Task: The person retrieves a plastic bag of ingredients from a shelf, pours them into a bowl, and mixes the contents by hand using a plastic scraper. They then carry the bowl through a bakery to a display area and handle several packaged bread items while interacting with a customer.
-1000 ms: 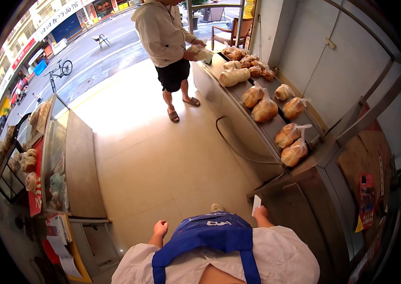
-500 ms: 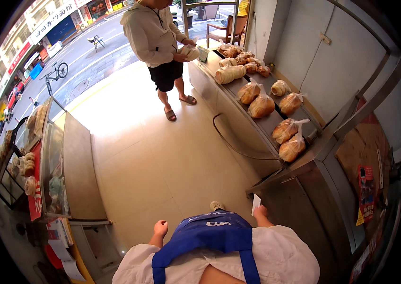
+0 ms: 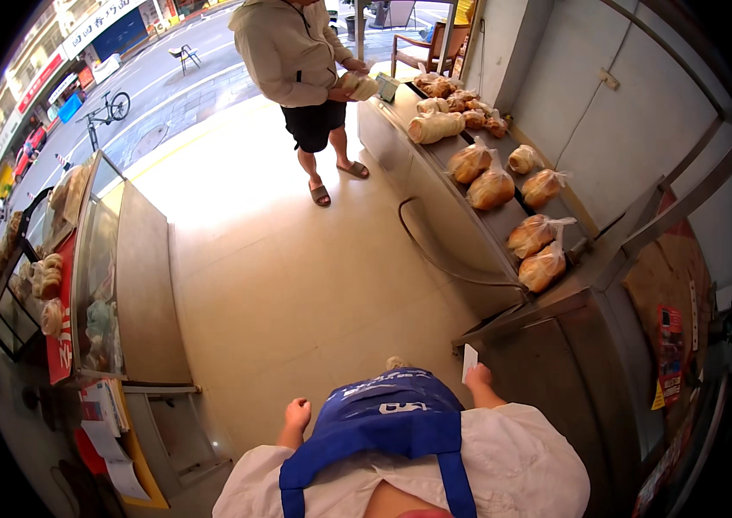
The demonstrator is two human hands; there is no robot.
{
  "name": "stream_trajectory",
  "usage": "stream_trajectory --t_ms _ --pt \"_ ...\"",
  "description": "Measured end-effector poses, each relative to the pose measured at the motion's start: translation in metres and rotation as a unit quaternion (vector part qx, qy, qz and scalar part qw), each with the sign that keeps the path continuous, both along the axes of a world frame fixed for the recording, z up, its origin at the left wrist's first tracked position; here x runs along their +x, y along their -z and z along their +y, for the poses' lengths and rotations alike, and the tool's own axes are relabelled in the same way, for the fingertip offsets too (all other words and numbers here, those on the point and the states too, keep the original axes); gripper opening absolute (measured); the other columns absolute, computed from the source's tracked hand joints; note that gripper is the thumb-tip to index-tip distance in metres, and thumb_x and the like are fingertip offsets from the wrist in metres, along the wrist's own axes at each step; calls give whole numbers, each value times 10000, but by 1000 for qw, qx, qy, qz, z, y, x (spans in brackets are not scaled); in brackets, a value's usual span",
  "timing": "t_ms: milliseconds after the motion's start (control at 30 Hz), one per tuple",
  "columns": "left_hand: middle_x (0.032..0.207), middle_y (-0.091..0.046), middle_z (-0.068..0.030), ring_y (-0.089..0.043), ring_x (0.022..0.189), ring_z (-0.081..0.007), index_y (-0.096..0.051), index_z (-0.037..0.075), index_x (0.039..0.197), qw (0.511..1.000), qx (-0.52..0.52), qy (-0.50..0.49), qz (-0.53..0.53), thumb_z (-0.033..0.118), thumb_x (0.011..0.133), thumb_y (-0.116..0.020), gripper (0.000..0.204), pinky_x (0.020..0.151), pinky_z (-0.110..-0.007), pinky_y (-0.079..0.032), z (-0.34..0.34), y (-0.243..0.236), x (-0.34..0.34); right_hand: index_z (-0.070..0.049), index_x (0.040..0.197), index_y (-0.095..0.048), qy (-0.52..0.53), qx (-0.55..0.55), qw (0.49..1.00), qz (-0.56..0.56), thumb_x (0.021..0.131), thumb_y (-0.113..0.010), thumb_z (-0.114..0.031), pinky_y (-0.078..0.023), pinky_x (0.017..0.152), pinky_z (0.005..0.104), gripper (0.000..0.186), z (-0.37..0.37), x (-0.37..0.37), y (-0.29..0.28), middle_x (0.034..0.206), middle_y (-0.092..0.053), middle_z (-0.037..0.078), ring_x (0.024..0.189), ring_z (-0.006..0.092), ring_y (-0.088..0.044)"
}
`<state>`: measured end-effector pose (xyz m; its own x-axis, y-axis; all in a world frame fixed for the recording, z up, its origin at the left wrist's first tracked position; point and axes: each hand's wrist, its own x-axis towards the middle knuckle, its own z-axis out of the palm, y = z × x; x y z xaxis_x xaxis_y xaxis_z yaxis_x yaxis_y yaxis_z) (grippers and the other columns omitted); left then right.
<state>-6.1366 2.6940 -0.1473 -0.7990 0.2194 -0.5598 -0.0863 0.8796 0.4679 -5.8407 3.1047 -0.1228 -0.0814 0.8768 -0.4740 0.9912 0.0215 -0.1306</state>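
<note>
I look down over my blue apron (image 3: 388, 414) and white shirt at a tiled floor. My left hand (image 3: 297, 415) hangs at my side with the fingers curled in and nothing in it. My right hand (image 3: 476, 376) holds a small white card (image 3: 469, 362) upright, close to the near end of a long steel counter (image 3: 435, 194). Several bagged breads (image 3: 491, 187) lie in a row along that counter's top.
A person in a beige hooded top and black shorts (image 3: 297, 65) stands at the counter's far end holding a bagged bread. A glass display case (image 3: 94, 268) with baked goods stands at my left. A black cable (image 3: 435, 255) droops along the counter front. Street and bicycle lie beyond.
The view has shifted slightly, so the counter and the person sit a little higher and nearer. My hands hold the same places and the card stays in my right hand.
</note>
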Motion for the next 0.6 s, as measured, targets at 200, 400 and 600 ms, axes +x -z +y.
stream_trajectory --t_ms 200,400,600 --pt "964 -619 -154 -590 915 -255 -612 21 981 996 43 -50 -53 213 749 -556 306 812 -330 -451 -13 0 12 6 904 -596 -68 47 989 120 764 -494 -307 -453 742 446 358 -5 -58 -24 881 -594 235 841 386 -570" --pt "1002 -598 -107 -587 866 -214 -552 39 1085 950 231 -143 -155 245 805 -539 347 743 -324 -463 49 -11 -28 65 794 -598 -167 -26 953 251 755 -541 -379 -464 688 420 449 -11 -173 -67 760 -589 269 763 378 -596" --pt "1026 -562 -97 -557 902 -190 -430 24 1183 863 377 -107 -319 300 862 -492 427 753 -331 -454 211 -115 -77 42 785 -605 -354 -218 854 313 774 -527 -371 -463 621 380 421 3 -278 -107 690 -608 202 649 312 -609"
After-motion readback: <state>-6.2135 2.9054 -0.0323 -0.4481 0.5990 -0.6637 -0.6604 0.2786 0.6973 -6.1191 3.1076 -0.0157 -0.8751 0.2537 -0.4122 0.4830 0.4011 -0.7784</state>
